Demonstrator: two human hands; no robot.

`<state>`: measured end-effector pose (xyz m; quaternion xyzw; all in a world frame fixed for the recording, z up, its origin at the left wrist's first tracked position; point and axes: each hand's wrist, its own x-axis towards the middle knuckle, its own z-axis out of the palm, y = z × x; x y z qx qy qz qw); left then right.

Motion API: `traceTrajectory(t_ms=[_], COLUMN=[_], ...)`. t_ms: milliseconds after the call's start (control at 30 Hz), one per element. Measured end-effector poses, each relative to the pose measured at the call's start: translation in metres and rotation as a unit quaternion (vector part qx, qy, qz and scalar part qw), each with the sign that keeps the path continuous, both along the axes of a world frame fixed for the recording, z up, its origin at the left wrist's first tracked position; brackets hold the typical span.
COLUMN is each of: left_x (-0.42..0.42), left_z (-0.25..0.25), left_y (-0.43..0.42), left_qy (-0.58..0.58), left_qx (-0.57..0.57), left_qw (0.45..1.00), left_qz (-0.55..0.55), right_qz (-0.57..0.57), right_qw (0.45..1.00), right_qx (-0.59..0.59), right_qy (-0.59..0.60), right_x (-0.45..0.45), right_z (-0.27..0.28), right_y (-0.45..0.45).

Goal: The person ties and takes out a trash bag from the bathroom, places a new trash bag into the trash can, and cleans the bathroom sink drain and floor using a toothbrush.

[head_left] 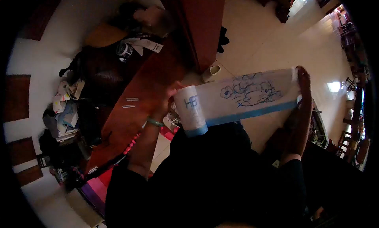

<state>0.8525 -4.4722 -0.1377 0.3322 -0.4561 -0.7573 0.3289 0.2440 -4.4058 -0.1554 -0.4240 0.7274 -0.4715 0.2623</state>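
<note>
A roll of thin white sheet (191, 105) with a blue band along its lower edge is in front of my body. Blue-green letters show on the rolled part. My left hand (173, 90) grips this roll from its left side, with the fingers partly behind it. From there an unrolled stretch (252, 92) reaches to the right, carrying a blue line drawing of cartoon-like figures. My right hand (303, 76) is closed on the far end of the stretch, holding it out taut. A green bangle (155, 122) circles my left wrist.
To my left runs a reddish-brown wooden surface (132, 94) with small white strips on it. Beyond it are a dark seat heaped with clothes (67, 109) and a jar (124, 50). A white shoe-like item (211, 73) rests on the tiled floor (252, 34). Wooden furniture lines the right.
</note>
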Motion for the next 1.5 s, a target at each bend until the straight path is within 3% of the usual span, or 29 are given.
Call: traceTrajectory(t_ms=[67,133,200,267,300,333,367,400,433,467,533,567,600,633,667,700,867,967,1167,1267,1333,1433,1500], left_x=[-0.007,-0.018,-0.017,-0.017,-0.018,-0.02,-0.016,-0.009,-0.006,-0.005,-0.003,-0.004,-0.004,-0.005,0.002,0.011,0.026,0.027,0.028,0.029,0.022,0.01,0.007], left_z=[0.022,0.05,0.056,0.063,0.066,0.068,0.068,0.067,0.067,0.066,0.072,0.073,0.075,0.081,0.081,0.077,0.061,0.061,0.067,0.057,0.06,0.074,0.074], left_y=[-0.001,0.0,0.002,0.005,0.009,0.009,0.008,0.009,0.006,0.005,0.004,0.007,0.01,0.011,0.018,0.025,0.034,0.026,0.032,0.035,0.043,0.051,0.054], left_qy=[-0.007,-0.136,-0.159,-0.187,-0.161,-0.136,-0.142,-0.134,-0.127,-0.132,-0.109,-0.11,-0.095,-0.081,-0.084,-0.103,-0.059,-0.067,-0.159,-0.122,-0.127,-0.145,-0.155], left_qx=[0.043,-0.029,0.006,0.039,0.058,0.074,0.071,0.085,0.096,0.094,0.037,0.033,0.041,0.041,0.038,0.064,0.072,0.092,0.019,0.033,-0.038,0.06,0.017], left_qw=[0.999,0.989,0.986,0.981,0.985,0.988,0.987,0.985,0.981,0.98,0.981,0.982,0.984,0.987,0.988,0.987,0.993,0.986,0.963,0.973,0.982,0.984,0.986], left_qz=[-0.004,-0.055,-0.049,-0.042,-0.033,-0.026,-0.025,-0.067,-0.111,-0.115,-0.154,-0.152,-0.144,-0.135,-0.126,-0.104,-0.071,-0.122,-0.218,-0.193,-0.133,-0.083,-0.062], right_qz=[0.028,0.052,0.04,0.015,0.022,-0.049,-0.121,-0.073,-0.006,0.119,0.347,0.43,0.487,0.54,0.546,0.554,0.565,0.554,0.51,0.485,0.475,0.487,0.502], right_qw=[0.994,0.979,0.967,0.937,0.935,0.965,0.91,0.944,0.995,0.992,0.936,0.898,0.871,0.833,0.815,0.81,0.82,0.831,0.858,0.868,0.869,0.865,0.857], right_qx=[0.047,0.095,0.143,0.279,0.279,0.248,0.194,0.081,-0.004,0.007,0.016,0.039,-0.022,-0.039,0.009,0.005,-0.008,0.001,0.007,0.03,0.049,0.048,0.018], right_qy=[-0.098,-0.173,-0.207,-0.21,-0.217,0.067,0.347,0.311,0.099,-0.038,-0.059,-0.085,-0.062,-0.111,-0.193,-0.193,-0.086,-0.053,-0.065,-0.102,-0.128,-0.106,-0.119], right_x=[0.007,0.036,0.028,0.038,0.046,0.078,0.111,0.138,0.179,0.221,0.294,0.329,0.36,0.377,0.392,0.399,0.402,0.4,0.394,0.388,0.383,0.377,0.376], right_z=[-0.044,-0.041,-0.088,-0.092,-0.093,-0.073,-0.053,-0.038,-0.014,0.014,0.015,0.031,0.013,0.038,0.037,0.03,0.027,0.024,-0.02,-0.013,0.0,0.003,-0.002], right_y=[0.007,0.017,0.023,0.013,0.008,-0.004,-0.013,-0.025,-0.036,-0.038,-0.045,-0.047,-0.051,-0.053,-0.055,-0.057,-0.063,-0.063,-0.064,-0.064,-0.06,-0.06,-0.059])
